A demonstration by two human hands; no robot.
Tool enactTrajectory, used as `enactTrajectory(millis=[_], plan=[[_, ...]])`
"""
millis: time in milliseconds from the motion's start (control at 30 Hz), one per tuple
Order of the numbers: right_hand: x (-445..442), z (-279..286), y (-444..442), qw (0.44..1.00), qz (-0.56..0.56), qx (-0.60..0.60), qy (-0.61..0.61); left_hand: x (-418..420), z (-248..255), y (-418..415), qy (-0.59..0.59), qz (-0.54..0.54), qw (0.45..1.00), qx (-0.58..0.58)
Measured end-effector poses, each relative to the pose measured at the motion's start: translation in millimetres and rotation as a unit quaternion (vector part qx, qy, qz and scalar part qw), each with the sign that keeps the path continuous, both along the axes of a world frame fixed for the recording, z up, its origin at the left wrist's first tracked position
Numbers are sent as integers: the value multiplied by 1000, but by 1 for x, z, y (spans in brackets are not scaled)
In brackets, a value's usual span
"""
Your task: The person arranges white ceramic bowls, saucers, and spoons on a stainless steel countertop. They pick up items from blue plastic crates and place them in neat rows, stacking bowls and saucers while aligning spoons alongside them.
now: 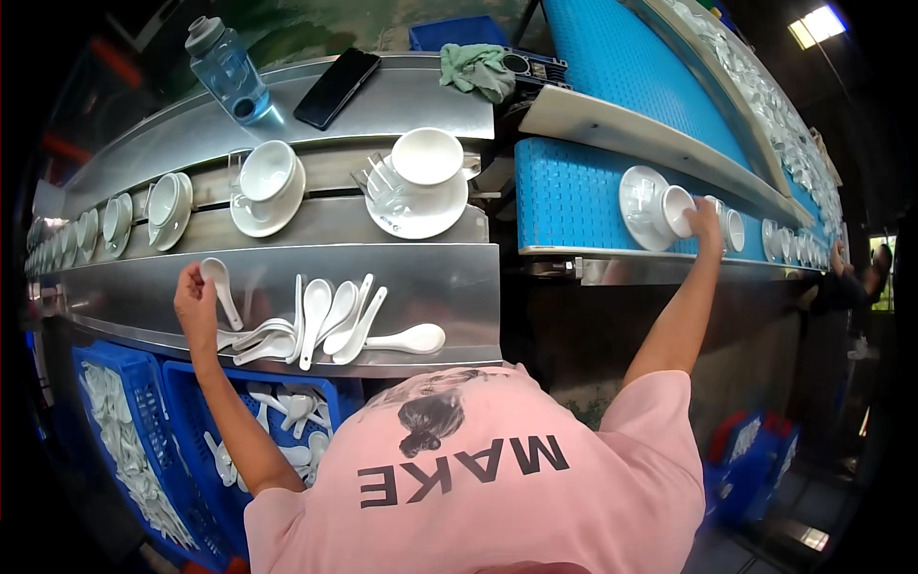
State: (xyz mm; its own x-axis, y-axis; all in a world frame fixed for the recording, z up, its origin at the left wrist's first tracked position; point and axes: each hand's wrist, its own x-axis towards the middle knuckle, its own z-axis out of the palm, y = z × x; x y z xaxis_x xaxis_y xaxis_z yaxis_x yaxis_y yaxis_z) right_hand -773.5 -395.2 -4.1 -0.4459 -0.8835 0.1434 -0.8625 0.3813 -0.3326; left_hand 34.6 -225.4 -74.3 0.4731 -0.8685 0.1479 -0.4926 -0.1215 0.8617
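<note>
My left hand (193, 295) pinches a white ceramic soup spoon (228, 300) by its bowl end, over the steel ledge (459, 298). Close by on that ledge lies a loose pile of similar white spoons (315, 312). Far to the right, my right hand (706, 219) grips the rim of a small white bowl (676, 209). That bowl is tilted against a white saucer (638, 194) on the blue conveyor belt (566, 208). In front of me, a saucer (423, 215) carries a bowl (427, 154) and clear glasses (384, 183).
More bowl-and-saucer sets (267, 172) line the slatted track to the left. A water bottle (229, 72), a phone (337, 87) and a green cloth (477, 70) rest behind. Blue crates (154, 387) of spoons stand below. A person's hand (838, 257) shows at far right.
</note>
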Motion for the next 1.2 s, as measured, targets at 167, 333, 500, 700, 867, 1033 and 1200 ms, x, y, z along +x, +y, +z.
enactTrajectory(millis=[167,333,500,700,867,1033,1200], plan=[[1,-33,14,948,30,51,-313,-53,54,-19,141,30,988,54],[66,-20,29,943,101,30,-316,-77,32,-34,285,-11,951,122],[123,-16,19,903,163,47,-395,-112,31,-50,294,-60,942,150],[208,-21,-9,850,200,52,-484,-139,22,-73,319,-48,932,167],[283,-35,-30,829,226,89,-503,-146,31,-80,363,-92,914,155],[328,-60,-44,832,266,137,-467,-93,29,-43,66,-42,991,104],[340,-68,-44,822,304,161,-455,-19,42,36,-186,-108,969,121]])
